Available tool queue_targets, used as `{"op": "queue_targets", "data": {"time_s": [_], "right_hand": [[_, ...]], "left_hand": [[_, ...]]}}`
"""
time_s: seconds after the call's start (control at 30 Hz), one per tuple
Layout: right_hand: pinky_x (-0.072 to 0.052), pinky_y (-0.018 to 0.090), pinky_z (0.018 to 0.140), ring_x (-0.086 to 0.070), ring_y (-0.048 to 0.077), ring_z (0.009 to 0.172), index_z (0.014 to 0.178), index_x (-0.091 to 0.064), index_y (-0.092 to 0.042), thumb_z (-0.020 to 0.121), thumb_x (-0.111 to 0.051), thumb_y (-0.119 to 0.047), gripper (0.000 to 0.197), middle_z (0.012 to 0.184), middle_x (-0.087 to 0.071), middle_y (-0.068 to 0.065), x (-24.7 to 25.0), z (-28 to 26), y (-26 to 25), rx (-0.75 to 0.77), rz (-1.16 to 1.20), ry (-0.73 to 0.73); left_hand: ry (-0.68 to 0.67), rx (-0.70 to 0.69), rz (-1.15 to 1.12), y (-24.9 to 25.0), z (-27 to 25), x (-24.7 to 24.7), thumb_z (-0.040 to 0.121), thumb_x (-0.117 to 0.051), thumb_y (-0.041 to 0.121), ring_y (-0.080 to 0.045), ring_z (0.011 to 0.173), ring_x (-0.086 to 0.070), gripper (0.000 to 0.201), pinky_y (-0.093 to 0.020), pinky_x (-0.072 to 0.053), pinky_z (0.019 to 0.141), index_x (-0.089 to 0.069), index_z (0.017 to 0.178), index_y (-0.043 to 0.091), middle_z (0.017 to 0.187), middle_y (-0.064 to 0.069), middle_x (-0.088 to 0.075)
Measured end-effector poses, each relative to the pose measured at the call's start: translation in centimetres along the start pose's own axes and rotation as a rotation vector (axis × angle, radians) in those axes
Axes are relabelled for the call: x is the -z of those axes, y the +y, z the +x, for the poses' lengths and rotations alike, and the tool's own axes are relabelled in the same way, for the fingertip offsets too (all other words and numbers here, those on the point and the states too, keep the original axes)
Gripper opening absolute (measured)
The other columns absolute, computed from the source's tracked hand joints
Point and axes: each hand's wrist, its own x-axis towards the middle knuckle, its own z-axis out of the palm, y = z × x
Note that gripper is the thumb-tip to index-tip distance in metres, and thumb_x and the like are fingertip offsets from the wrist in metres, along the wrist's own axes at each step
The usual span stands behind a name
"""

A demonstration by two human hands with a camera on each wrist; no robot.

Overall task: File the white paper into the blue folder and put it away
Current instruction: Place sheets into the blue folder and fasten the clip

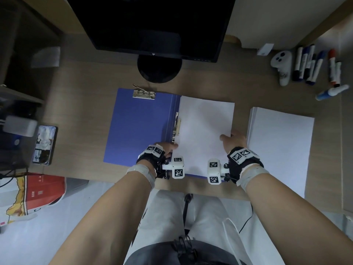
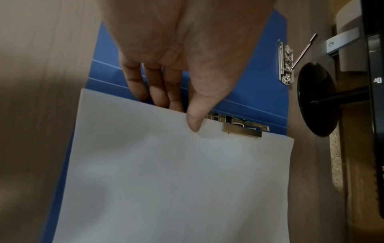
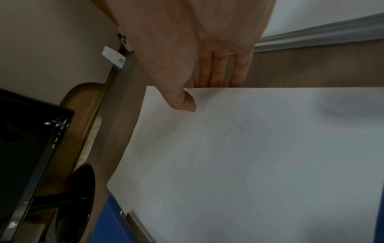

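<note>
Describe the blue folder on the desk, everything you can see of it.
The blue folder lies open and flat on the wooden desk, below the monitor stand. It looks like smooth plastic-coated board with crease lines along the spine. A metal clip sits at the far edge of its left cover; a second metal clamp runs beside the spine. The white paper covers its right half, pinched by the left hand and the right hand.

One folder [image 1: 137, 127], one sheet [image 1: 204, 129], one paper stack [image 1: 280, 148], one monitor [image 1: 156, 22], one phone [image 1: 44, 144], two hands (markers too clustered to count).
</note>
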Motion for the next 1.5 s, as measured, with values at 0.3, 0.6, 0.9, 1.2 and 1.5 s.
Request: {"op": "queue_targets", "data": {"time_s": [0.3,0.6,0.9,1.2,1.5], "right_hand": [[-0.044,0.030,0.068,-0.062,0.033,0.095,0.120,-0.058,-0.003,0.086,-0.052,-0.018,0.038,0.116,-0.063,0.014,-0.6,-1.1,-0.4,-0.043,-0.047,0.036],[-0.040,0.028,0.064,-0.053,0.027,0.078,0.098,-0.055,-0.005,0.086,-0.049,-0.016,0.017,0.095,-0.056,0.010,-0.4,-1.0,-0.6,-0.019,-0.100,-0.028],[-0.034,0.024,0.051,-0.051,0.026,0.066,0.082,-0.054,-0.004,0.087,-0.046,-0.016,0.014,0.073,-0.051,0.007,-0.3,-1.3,-0.6,-0.028,-0.132,-0.024],[-0.036,0.027,0.056,-0.049,0.021,0.064,0.064,-0.043,-0.014,0.088,-0.041,-0.019,0.024,0.069,-0.047,0.003,-0.5,-1.1,-1.0,-0.072,-0.093,0.004],[-0.047,0.033,0.089,-0.060,0.030,0.111,0.118,-0.062,0.002,0.096,-0.043,-0.008,0.031,0.119,-0.063,0.014,0.4,-2.8,-1.2,-0.051,-0.142,0.020]], "left_hand": [[0.068,0.002,-0.255,-0.3,-0.1,0.2,0.081,-0.058,0.011,-0.020,0.061,-0.050,0.026,-0.031,-0.045,0.057,-0.044,0.060,0.015,0.067,-0.003,-0.051],[0.059,-0.120,-0.214,-0.1,-1.2,0.0,0.093,-0.052,0.006,-0.021,0.096,-0.057,0.036,-0.029,-0.051,0.085,-0.055,0.128,-0.004,0.124,-0.020,-0.061],[0.096,-0.120,0.007,1.1,-3.1,1.2,0.082,-0.056,0.019,-0.026,0.079,-0.053,0.013,-0.030,-0.040,0.067,-0.053,0.075,0.008,0.087,-0.010,-0.055],[0.094,-0.238,0.181,0.0,-2.4,2.9,0.087,-0.040,-0.004,-0.013,0.083,-0.053,0.071,-0.017,-0.048,0.061,-0.030,0.151,0.026,0.131,-0.003,-0.056],[0.077,-0.274,0.229,-0.5,-1.5,3.0,0.083,-0.046,-0.004,-0.018,0.093,-0.056,0.079,-0.016,-0.042,0.062,-0.027,0.151,0.032,0.153,-0.012,-0.038]]}}
